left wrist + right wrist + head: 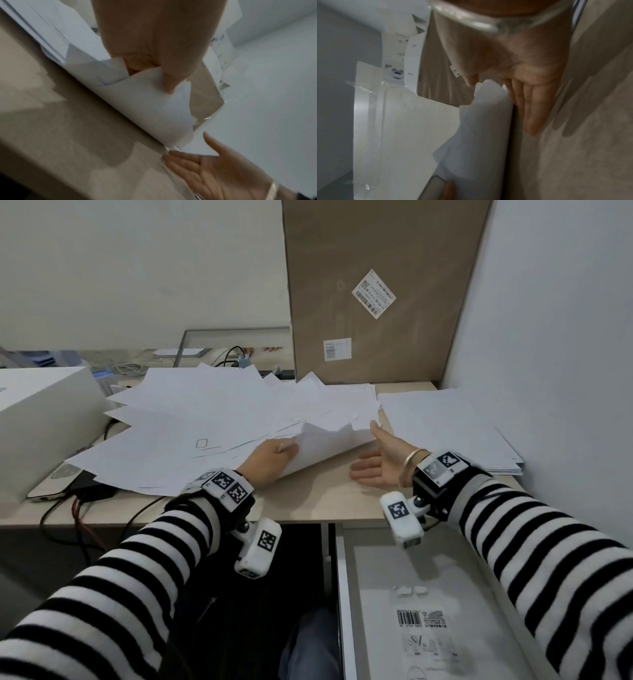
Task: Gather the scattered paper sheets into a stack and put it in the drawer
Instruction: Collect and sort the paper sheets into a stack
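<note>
White paper sheets (212, 419) lie fanned and overlapping across the middle and left of the desk (315, 501). My left hand (270, 460) grips the near edge of a curled bunch of sheets (325, 443) and lifts it off the desk; in the left wrist view the thumb pinches that bunch (145, 102). My right hand (376, 463) lies palm up with straight fingers on the desk, just right of the lifted bunch (484, 121) and holding nothing. A tidy paper stack (448, 426) rests at the right. The open drawer (346, 604) is below the desk edge at the lower right.
A tall brown cardboard box (383, 289) stands at the back against the right wall. A white box (41, 419) sits at the left, with a flat device (58, 477) and cables (82, 518) near it. In the drawer lies a clear labelled bag (424, 625).
</note>
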Motion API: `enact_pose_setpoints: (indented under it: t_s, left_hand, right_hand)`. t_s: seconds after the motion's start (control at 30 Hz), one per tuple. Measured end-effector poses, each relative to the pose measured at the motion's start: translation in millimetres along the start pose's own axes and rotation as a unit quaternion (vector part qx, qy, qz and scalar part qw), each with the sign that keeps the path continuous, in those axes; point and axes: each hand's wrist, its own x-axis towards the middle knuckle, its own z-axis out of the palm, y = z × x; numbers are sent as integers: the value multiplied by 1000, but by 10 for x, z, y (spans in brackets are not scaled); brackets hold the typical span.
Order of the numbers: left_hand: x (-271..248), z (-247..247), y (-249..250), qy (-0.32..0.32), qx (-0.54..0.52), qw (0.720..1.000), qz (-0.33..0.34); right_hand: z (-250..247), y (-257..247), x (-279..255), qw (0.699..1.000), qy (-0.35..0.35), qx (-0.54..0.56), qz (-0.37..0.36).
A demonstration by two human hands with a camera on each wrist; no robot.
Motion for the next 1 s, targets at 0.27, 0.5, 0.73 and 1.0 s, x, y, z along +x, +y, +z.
enact_pose_setpoints:
  t_s: [0.27, 0.5, 0.73, 1.0]
  left_hand:
    - [-51, -98, -64, -243, -30, 969, -18]
    - [187, -2, -224, -277, 272, 920, -53]
    - [192, -67, -210, -264, 349, 897, -67]
    - [192, -152, -206, -235, 334, 909, -80]
  right_hand:
    - [249, -4, 192, 999, 44, -24, 12]
    - [362, -74, 155, 976, 102, -185, -43]
    - [367, -270, 66, 954, 110, -256, -113]
    - [236, -289, -26, 947, 129, -248, -159]
